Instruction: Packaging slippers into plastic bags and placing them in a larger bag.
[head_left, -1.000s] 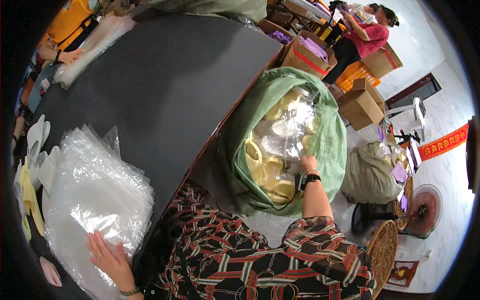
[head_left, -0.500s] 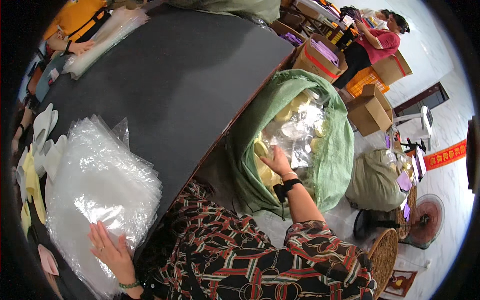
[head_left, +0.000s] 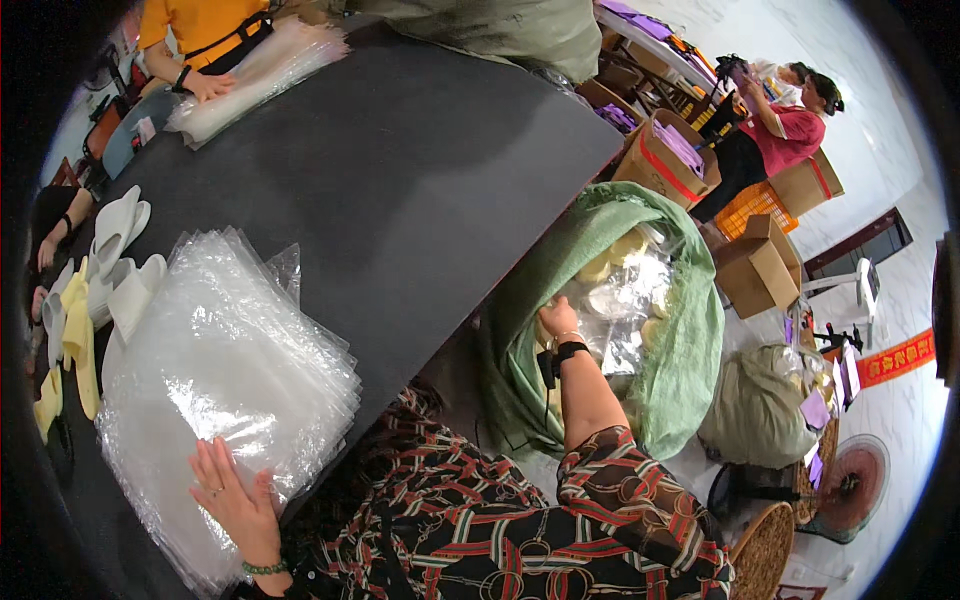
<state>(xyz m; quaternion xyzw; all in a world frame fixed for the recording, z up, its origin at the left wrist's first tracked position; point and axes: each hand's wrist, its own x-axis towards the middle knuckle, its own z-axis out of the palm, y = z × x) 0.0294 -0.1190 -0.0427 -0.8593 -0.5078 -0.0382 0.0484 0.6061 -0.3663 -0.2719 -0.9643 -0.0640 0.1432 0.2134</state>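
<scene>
My left hand (head_left: 235, 495) lies flat, fingers stretched, on a fanned stack of clear plastic bags (head_left: 225, 350) at the table's near left. My right hand (head_left: 559, 318) reaches into the left side of a large green woven sack (head_left: 690, 350) beside the table. Its fingers are curled down against the sack's inner edge, and what they grip is hidden. Inside the sack are shiny clear-bagged things (head_left: 622, 305), pale yellow and white, seemingly slippers. Loose white slippers (head_left: 117, 230) and yellow slippers (head_left: 78, 335) lie left of the bag stack.
The dark table (head_left: 430, 170) stretches away from me. At its far left, a person in orange (head_left: 200, 30) rests a hand on more plastic bags (head_left: 255, 85). Past the green sack stand cardboard boxes (head_left: 760, 265), another full sack (head_left: 760, 405) and a fan (head_left: 850, 490).
My right hand has gone from spread fingers over the sack's contents to curled fingers at its left edge. The view has shifted, moving the scene rightward. My left hand stays on the bags.
</scene>
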